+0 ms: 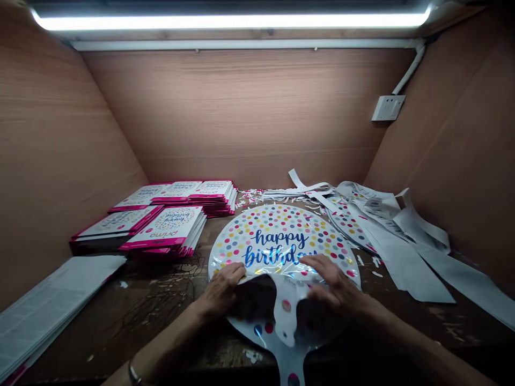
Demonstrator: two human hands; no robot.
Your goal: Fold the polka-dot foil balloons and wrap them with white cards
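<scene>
A flat, round foil balloon (277, 220) with coloured dots and blue "happy birthday" lettering lies in front of me. Its near edge is lifted and bent, and its dotted tail (286, 313) points down toward me. Beneath it shows another dotted balloon (257, 333), whose tail reaches the table's near edge. My left hand (225, 287) is closed on the left part of the lifted edge. Over the right side, my right hand (336, 284) has its fingers spread, with thumb and fingertips apart near the lettering and the bent edge.
Stacks of pink-and-white printed packets (173, 225) stand back left. Printed sheets (60, 300) lie at the left edge. White paper strips (402, 257) spread on the right beside more dotted balloons (350, 220). Paper scraps (253, 199) litter the back. Wooden panels (241, 107) enclose the table.
</scene>
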